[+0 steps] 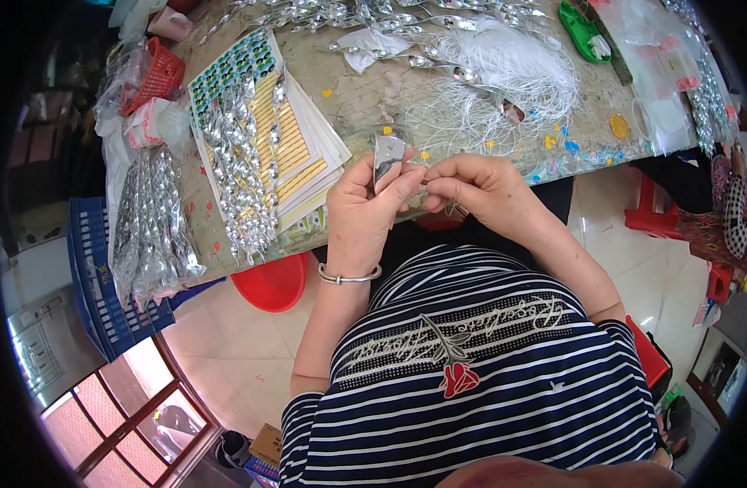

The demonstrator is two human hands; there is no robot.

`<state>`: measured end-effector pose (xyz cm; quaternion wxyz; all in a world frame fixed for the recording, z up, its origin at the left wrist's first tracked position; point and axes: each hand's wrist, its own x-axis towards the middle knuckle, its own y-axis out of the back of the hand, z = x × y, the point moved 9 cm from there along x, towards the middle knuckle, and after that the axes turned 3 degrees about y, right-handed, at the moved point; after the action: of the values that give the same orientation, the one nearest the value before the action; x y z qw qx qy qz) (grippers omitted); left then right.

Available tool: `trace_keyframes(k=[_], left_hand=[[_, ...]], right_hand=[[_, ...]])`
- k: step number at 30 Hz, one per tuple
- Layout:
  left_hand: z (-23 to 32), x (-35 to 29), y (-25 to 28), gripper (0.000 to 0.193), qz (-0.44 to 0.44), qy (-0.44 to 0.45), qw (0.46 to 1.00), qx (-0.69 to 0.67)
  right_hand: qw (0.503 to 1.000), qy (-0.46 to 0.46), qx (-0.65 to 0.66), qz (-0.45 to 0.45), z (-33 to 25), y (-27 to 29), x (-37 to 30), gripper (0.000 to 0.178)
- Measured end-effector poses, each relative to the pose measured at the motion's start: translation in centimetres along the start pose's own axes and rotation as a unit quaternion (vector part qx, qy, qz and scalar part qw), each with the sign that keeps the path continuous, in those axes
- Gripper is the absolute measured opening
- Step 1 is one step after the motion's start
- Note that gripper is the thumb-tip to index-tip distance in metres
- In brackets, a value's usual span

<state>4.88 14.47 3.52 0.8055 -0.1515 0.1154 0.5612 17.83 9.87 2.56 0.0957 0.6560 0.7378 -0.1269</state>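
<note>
Close to the table's near edge, my left hand (364, 199) is closed on a shiny silver foil piece (388, 154), which stands up between thumb and fingers. Beside it, my right hand (483, 193) pinches thumb and forefinger together, almost touching the left fingertips. Whatever is in that pinch is too small to make out. Left of my hands, twisted silver foil strands (239, 175) lie across a stack of patterned sheets (296, 154) in gold, green and white. Beyond my right hand spreads a tangled heap of white threads (512, 61).
More silver strands (373, 15) line the far side of the table. A bagged bundle of them (150, 224) hangs over the left edge, near a red basket (156, 75). A green tray (583, 32) sits at the far right. Below the table is a red basin (272, 283).
</note>
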Motion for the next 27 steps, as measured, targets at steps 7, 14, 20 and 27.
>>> trace_keyframes(k=[7,14,20,27], left_hand=[[-0.9,0.2,-0.9,0.035,-0.083,-0.016,0.994,-0.07],[-0.7,-0.1,-1.7,0.038,-0.092,-0.047,0.995,0.01],[-0.5,-0.4,-1.9,0.037,-0.077,-0.052,0.996,0.004],[-0.7,-0.5,-2.2,0.038,-0.077,-0.047,0.996,0.004]], right_hand=[[0.983,0.162,-0.003,0.086,-2.4,1.9,-1.2,0.011],[0.986,0.121,-0.033,0.106,-2.4,2.5,-1.1,0.008],[0.97,0.159,-0.116,0.141,-3.1,3.0,-1.1,0.005],[0.963,0.176,-0.135,0.155,-3.3,3.1,-1.1,0.005]])
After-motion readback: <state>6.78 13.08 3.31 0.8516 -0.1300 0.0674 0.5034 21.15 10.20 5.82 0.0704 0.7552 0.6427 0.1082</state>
